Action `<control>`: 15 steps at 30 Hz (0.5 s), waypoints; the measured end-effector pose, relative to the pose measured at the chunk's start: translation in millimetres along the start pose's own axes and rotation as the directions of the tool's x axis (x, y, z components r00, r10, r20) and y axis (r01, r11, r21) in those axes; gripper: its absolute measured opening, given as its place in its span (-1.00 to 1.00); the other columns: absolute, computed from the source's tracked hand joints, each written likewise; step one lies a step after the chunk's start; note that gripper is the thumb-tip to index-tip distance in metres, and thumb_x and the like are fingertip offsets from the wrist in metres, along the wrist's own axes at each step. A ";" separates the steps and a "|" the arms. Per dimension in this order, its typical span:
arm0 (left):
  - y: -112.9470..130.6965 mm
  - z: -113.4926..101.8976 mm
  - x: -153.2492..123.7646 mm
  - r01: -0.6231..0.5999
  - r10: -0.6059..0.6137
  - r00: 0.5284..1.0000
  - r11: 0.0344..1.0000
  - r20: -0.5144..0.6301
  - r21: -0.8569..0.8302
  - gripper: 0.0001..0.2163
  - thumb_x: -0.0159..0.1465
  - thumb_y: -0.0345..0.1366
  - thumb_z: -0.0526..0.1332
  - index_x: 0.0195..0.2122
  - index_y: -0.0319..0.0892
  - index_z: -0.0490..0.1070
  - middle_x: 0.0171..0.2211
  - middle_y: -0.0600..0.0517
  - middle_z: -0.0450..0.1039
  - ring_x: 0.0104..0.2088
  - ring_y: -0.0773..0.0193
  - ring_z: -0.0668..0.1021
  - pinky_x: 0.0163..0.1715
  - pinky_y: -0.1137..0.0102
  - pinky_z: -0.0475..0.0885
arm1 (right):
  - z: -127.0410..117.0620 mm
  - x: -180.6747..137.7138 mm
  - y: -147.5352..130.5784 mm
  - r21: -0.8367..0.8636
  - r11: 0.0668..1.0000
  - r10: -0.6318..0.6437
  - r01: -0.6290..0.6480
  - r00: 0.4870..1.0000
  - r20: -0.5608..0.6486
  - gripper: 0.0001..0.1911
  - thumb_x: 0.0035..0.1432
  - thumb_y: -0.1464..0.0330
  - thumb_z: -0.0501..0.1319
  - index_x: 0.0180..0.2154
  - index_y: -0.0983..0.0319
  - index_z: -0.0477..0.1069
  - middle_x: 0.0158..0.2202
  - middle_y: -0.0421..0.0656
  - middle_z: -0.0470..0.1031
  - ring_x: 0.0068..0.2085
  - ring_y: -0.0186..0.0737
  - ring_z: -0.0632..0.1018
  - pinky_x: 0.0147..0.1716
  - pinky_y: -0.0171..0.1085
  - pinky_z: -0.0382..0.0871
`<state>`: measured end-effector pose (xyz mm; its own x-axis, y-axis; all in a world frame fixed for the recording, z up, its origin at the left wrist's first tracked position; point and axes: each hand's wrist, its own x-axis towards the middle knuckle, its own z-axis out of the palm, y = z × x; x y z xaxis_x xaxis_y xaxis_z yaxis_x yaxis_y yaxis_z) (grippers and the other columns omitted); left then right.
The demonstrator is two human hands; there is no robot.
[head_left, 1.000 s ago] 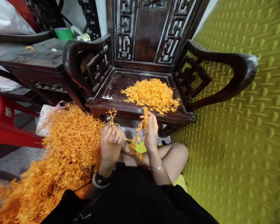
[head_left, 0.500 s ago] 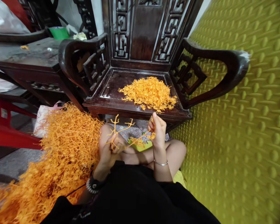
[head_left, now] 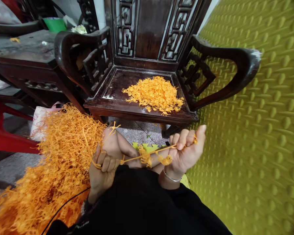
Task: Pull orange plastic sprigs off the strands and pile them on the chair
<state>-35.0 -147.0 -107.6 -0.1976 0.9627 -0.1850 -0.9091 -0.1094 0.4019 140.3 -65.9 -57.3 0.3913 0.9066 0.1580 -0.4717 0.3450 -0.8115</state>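
An orange branched plastic strand [head_left: 133,158] is stretched between my two hands, above my crossed legs. My left hand [head_left: 105,168] is closed around one end, and thin forked tips stick up past its thumb. The other end is gripped in my curled right hand [head_left: 186,150], with a bit of orange showing by the thumb. Small orange claw-like clusters [head_left: 145,157] hang along the strand between the hands. Ahead, a pile of small orange pieces [head_left: 155,94] lies on the dark wooden chair seat [head_left: 115,85].
A big tangled heap of orange strands [head_left: 66,160] spreads along my left side, beside a white bag [head_left: 38,122] and a red stool [head_left: 12,137]. A yellow-green bumpy mat [head_left: 247,147] stands upright at the right. A green container [head_left: 55,24] sits on the dark side table [head_left: 26,49].
My hands have moved apart, the right one outward to the right and the left one leftward. The strand between them is now pulled straight. The view has shifted slightly.
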 end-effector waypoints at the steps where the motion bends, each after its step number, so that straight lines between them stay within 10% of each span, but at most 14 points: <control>1: -0.1 1.2 -0.9 -0.006 0.006 1.000 1.000 0.010 -0.002 -0.50 0.41 -0.28 -0.13 -0.69 -0.16 -0.27 -0.78 0.20 -0.44 -0.73 0.43 -0.26 -0.76 0.44 -0.03 | -1.0 -1.6 -5.1 0.002 1.000 -0.025 0.025 1.000 0.010 -0.36 0.25 0.08 0.05 -0.71 0.23 -0.17 -0.83 -0.36 -0.03 -0.81 -0.51 0.01 -0.78 -0.39 -0.07; 15: 1.4 22.3 8.8 0.125 -0.140 0.933 0.990 -0.332 -0.068 -0.54 0.41 -0.29 -0.23 -0.68 -0.15 -0.24 -0.70 0.20 -0.49 -0.66 0.40 -0.29 -0.77 0.48 -0.04 | 16.8 1.6 -16.9 -0.028 0.918 -0.396 0.395 0.918 -0.036 -0.39 0.30 0.15 -0.03 -0.69 0.25 -0.22 -0.82 -0.34 -0.06 -0.83 -0.49 -0.01 -0.82 -0.41 -0.12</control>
<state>-29.8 -133.2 -88.6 -0.1785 0.8311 -0.5267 -0.9495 -0.0051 0.3137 135.7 -66.3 -33.9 0.5745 0.6866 0.4457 -0.2562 0.6679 -0.6987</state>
